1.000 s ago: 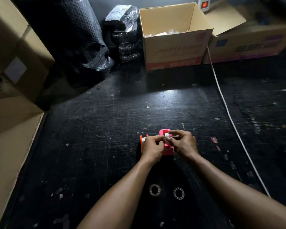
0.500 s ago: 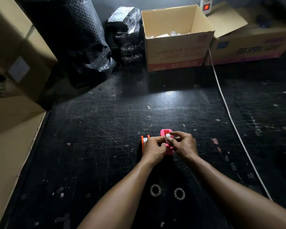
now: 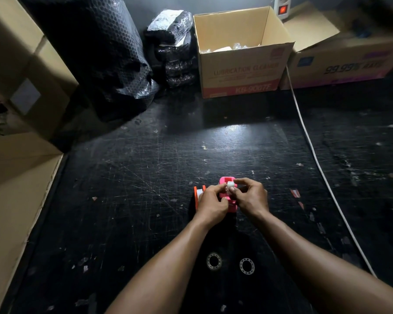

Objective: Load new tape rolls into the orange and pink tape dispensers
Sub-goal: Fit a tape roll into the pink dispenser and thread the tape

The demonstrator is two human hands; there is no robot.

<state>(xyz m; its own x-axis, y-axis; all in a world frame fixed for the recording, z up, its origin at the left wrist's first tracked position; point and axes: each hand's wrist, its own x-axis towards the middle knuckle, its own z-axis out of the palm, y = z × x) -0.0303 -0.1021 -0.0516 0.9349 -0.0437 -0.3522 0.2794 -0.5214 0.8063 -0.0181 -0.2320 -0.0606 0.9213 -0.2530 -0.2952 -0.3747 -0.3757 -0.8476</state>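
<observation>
A pink tape dispenser [image 3: 226, 180] stands on the dark scratched floor, mostly covered by both hands. My left hand [image 3: 211, 201] grips its left side. My right hand [image 3: 250, 197] pinches a small white tape core [image 3: 230, 184] at the dispenser's top. Just to the left stands the orange dispenser [image 3: 197, 196], with a white roll showing inside, half hidden behind my left hand. Two clear tape rolls [image 3: 214, 261] [image 3: 247, 266] lie flat on the floor between my forearms.
An open cardboard box [image 3: 241, 71] and a second carton [image 3: 345, 62] stand at the back. A white cable [image 3: 313, 155] runs down the right side from a power strip [image 3: 283, 7]. Black bubble-wrapped bundles [image 3: 104, 64] and brown boxes [image 3: 16, 71] line the left.
Both hands stay on the pink dispenser; my right fingers have shifted slightly on the white core. The view has tilted a little.
</observation>
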